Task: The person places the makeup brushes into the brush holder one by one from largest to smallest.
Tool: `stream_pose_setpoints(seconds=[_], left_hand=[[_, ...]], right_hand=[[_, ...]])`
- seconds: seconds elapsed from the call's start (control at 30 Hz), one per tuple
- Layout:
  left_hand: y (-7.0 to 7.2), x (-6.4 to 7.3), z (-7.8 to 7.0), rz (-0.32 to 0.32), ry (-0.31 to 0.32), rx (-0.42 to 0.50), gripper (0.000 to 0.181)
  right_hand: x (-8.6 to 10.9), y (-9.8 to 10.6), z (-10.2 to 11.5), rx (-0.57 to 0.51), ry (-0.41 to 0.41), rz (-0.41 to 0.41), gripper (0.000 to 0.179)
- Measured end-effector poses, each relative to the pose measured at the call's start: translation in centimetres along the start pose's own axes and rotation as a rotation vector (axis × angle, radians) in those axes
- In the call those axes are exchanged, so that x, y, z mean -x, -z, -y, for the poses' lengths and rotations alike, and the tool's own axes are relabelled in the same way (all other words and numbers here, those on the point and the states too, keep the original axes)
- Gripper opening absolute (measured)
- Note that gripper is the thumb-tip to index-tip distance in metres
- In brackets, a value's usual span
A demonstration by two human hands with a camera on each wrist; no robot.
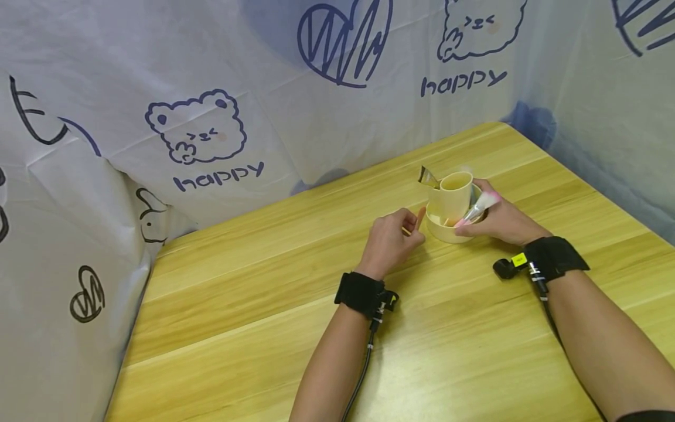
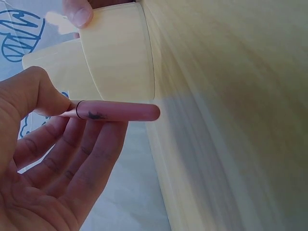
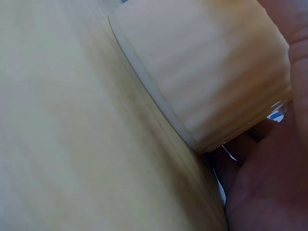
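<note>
My left hand (image 1: 392,243) pinches a slim pink stick (image 2: 118,111) between thumb and fingers, just left of a cream round container (image 1: 448,233). The stick has a rounded end and a dark ring near my thumb; its other end is hidden in the left wrist view. My right hand (image 1: 508,220) grips the container's right side, thumb at the front rim. Inside stands a cream cup (image 1: 456,193). A brush (image 1: 482,206) with white and pink bristles leans out at the right, and a flat dark-tipped piece (image 1: 428,177) sticks out behind the cup at the left.
The container stands on a wood-grain table (image 1: 253,316) toward its far right part. White cloth (image 1: 295,117) with blue drawings hangs behind and at the sides. Black wrist straps (image 1: 361,293) with cables run along both forearms.
</note>
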State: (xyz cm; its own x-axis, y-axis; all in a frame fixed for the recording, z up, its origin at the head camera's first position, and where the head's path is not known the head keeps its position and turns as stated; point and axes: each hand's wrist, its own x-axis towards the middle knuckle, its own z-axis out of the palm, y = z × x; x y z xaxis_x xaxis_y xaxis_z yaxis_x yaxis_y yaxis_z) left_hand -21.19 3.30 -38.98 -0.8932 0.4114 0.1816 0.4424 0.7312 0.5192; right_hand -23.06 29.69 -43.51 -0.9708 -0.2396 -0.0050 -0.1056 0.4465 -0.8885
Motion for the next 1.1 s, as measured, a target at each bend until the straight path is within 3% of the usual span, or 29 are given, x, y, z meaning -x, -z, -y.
stream_pose_setpoints(seconds=[0.33,0.63,1.1], left_hand=[[-0.06,-0.05,-0.01,-0.002,-0.008,-0.004,0.014],[-0.06,-0.13,-0.08,-0.003,0.009,0.014,0.012],[-0.02,-0.02,-0.09,-0.013,0.002,0.004,0.012]], right_hand=[[-0.09,-0.11,0.13,-0.011,-0.011,0.010,0.127],[-0.34,-0.06,0.12,0.042,0.027,0.006,0.120],[-0.29,-0.17,-0.14,0.000,0.014,-0.009,0.125]])
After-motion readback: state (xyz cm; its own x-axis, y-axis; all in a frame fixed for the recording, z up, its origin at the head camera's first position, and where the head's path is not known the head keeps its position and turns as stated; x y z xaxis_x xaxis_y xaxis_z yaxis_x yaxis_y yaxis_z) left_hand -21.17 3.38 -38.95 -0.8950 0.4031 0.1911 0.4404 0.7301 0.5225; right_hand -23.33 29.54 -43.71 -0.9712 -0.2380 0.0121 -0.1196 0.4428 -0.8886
